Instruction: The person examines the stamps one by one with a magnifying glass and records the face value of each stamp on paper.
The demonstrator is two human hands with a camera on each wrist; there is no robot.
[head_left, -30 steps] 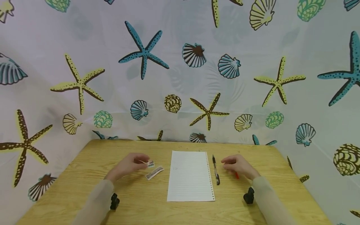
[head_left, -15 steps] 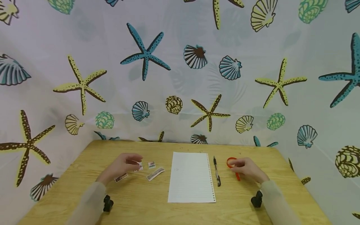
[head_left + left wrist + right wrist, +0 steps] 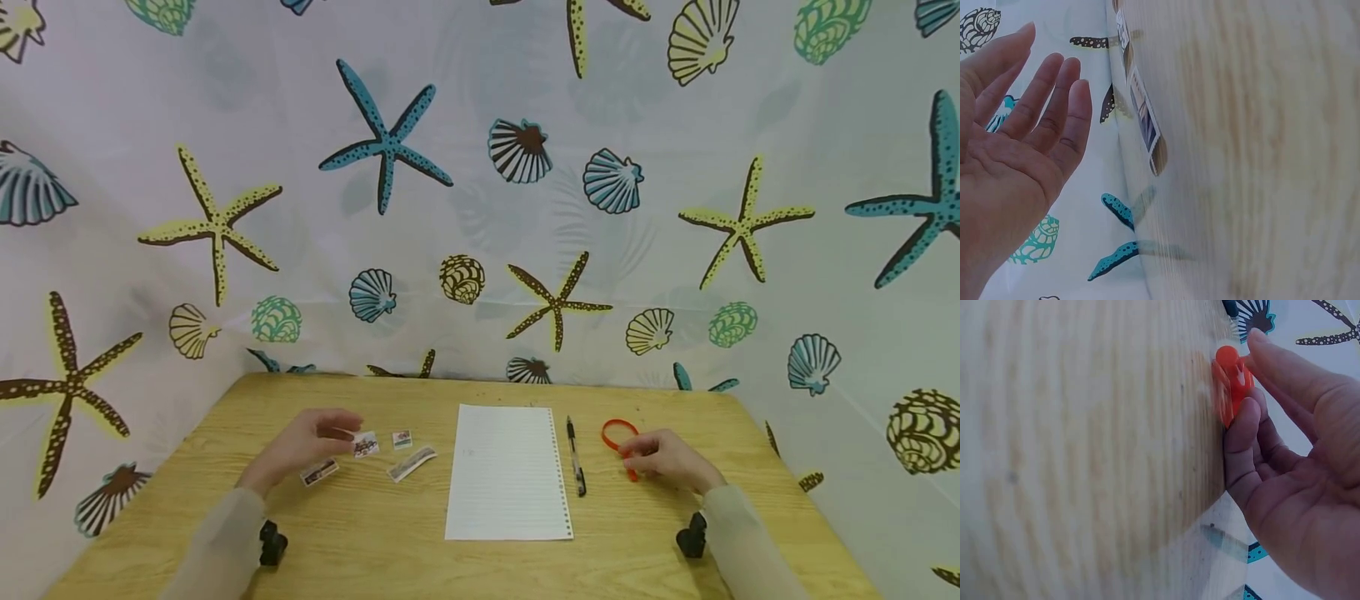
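Observation:
Loosely bent, my left hand [image 3: 300, 450] hovers over the left part of the table with nothing in it; its fingertips overlap the edge of a square postage stamp [image 3: 366, 445]. Several stamps lie flat around it: a long one [image 3: 412, 464], a small one [image 3: 402, 439] and a dark one [image 3: 320, 472]. In the left wrist view the fingers are spread apart from a stamp [image 3: 1145, 115]. On the right lies a red magnifying glass [image 3: 607, 443], handle toward me. My right hand [image 3: 667, 460], fingers loosely curled, is right beside its handle, partly hiding it.
A lined sheet of paper [image 3: 510, 475] with holes along its right edge lies mid-table. A black-capped clear pen [image 3: 575, 458] is just right of it. Behind the wooden table [image 3: 517, 571] hangs a cloth [image 3: 480, 208] printed with starfish and shells.
Both hands have moved outward: the left away to the left, uncovering stamps, the right to the right, uncovering the magnifying glass's ring. Stamps, paper and pen stay put.

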